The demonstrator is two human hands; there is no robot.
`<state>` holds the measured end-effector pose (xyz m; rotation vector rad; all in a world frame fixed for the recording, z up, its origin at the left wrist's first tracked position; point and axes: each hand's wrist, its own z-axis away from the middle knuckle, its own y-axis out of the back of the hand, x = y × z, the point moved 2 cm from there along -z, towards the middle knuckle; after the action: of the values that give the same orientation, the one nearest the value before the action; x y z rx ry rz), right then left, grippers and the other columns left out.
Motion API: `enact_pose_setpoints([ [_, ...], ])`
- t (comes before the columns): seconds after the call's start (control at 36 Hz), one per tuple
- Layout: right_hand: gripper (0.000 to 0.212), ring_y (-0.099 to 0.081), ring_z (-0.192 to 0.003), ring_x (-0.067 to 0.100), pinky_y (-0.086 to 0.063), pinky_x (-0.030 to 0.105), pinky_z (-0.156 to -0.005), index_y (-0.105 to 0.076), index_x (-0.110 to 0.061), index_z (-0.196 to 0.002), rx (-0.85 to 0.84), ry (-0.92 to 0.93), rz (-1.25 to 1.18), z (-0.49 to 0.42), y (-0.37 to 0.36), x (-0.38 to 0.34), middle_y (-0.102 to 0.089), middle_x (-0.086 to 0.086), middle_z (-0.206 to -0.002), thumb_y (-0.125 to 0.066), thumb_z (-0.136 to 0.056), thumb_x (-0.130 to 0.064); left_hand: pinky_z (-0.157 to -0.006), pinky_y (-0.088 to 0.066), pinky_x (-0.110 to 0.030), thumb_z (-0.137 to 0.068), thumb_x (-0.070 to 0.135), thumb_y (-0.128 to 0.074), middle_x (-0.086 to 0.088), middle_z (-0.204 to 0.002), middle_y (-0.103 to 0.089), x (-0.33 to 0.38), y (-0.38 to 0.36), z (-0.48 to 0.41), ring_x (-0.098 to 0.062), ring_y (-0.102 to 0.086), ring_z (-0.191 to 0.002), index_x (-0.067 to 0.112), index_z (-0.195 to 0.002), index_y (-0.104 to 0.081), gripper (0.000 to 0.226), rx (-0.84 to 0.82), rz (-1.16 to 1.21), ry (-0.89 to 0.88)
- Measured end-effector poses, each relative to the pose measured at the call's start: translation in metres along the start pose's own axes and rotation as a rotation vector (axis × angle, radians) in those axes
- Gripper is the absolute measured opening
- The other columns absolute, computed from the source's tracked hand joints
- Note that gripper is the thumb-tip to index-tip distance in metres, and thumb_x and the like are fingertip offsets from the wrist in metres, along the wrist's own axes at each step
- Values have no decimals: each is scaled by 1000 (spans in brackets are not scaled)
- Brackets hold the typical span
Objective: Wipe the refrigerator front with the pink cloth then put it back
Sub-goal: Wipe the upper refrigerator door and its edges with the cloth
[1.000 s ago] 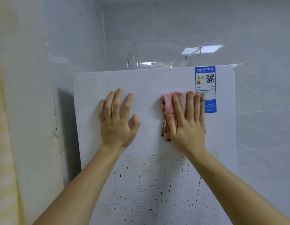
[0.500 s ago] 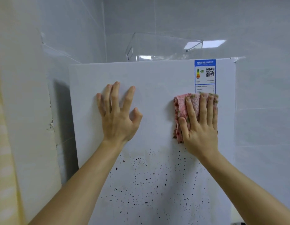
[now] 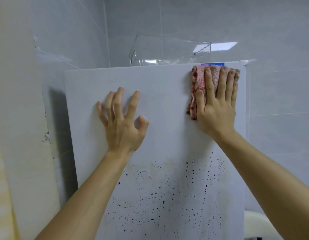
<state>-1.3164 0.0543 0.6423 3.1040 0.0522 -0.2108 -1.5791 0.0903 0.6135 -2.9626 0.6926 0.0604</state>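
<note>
Pale grey tiled walls (image 3: 280,101) enclose a white refrigerator front (image 3: 167,118), smooth above and spattered with dark specks (image 3: 167,196) lower down. The left hand (image 3: 121,125) braces on the door, fingers spread apart and slightly arched. A clear plastic box (image 3: 169,51) sits on top. At the upper right corner, the right hand (image 3: 216,108) presses flat, fingers straight and close together, on the fluffy pink cloth (image 3: 198,80), covering a blue sticker (image 3: 212,64).
</note>
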Motion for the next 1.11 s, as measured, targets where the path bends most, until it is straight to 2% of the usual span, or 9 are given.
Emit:
enact_pose_setpoints([
  [0.08, 62, -8, -160, 42, 0, 51, -132, -23, -15, -166, 18, 26, -8, 33, -2, 11, -13, 22, -172, -27, -112, -45, -123, -12, -67, -90, 31, -60, -19, -161, -40, 13, -2, 2, -36, -32, -150, 24, -152, -53, 63, -13, 4, -20],
  [0.28, 64, -3, -161, 42, -7, 60, -130, -25, -14, -166, -86, 103, -17, 93, 7, 40, -9, 23, -173, -32, -110, -44, -124, -19, -62, -90, 31, -63, -19, -160, -43, 44, -15, 0, -40, -38, -147, 21, -149, -57, 60, -17, 35, -83],
  [0.39, 65, -1, -161, 43, -6, 60, -130, -24, -17, -167, -111, 123, -15, 83, 7, 42, -7, 23, -173, -26, -111, -49, -122, -23, -63, -90, 31, -64, -19, -157, -47, 49, -18, 0, -40, -42, -145, 18, -146, -60, 58, -14, 21, -90],
  [0.56, 62, -9, -160, 45, -10, 58, -130, -25, -26, -166, -11, 133, 21, 19, 6, 41, -15, 23, -172, -33, -109, -51, -120, -25, -65, -88, 32, -64, -19, -154, -51, 48, -18, 0, -40, -43, -144, 17, -143, -63, 57, 5, 23, -90],
  [0.72, 62, -8, -161, 39, -4, 53, -131, -28, -30, -165, 5, 79, 9, -5, 5, 41, -15, 16, -174, -34, -108, -53, -120, -26, -65, -89, 31, -62, -19, -153, -51, 50, -18, 1, -40, -43, -144, 17, -145, -61, 57, 14, 0, -97],
  [0.83, 60, -10, -161, 40, -8, 55, -131, -32, -24, -165, 29, 33, 2, 15, 5, 42, -17, 19, -173, -33, -109, -48, -121, -25, -64, -92, 31, -60, -20, -155, -49, 49, -18, 2, -41, -42, -145, 17, -147, -59, 57, 12, -16, -108],
  [0.94, 61, -6, -161, 43, -11, 61, -129, -31, -20, -165, -16, 63, 2, 61, 7, 56, -14, 22, -173, -32, -110, -46, -121, -24, -65, -92, 31, -59, -20, -156, -48, 50, -20, 3, -40, -40, -146, 17, -148, -58, 57, 16, -31, -110],
  [1.06, 62, -5, -161, 42, -12, 62, -129, -30, -22, -164, -68, 39, 9, 102, 8, 66, -12, 22, -173, -29, -109, -49, -122, -20, -65, -92, 31, -58, -20, -156, -46, 48, -22, 4, -40, -37, -147, 17, -149, -56, 59, 11, -21, -108],
  [1.11, 62, -6, -161, 42, -11, 62, -129, -30, -23, -164, -76, 34, 6, 104, 8, 66, -13, 21, -173, -34, -108, -48, -122, -20, -66, -92, 31, -58, -20, -156, -45, 47, -22, 4, -41, -37, -147, 17, -149, -56, 59, 6, -22, -110],
])
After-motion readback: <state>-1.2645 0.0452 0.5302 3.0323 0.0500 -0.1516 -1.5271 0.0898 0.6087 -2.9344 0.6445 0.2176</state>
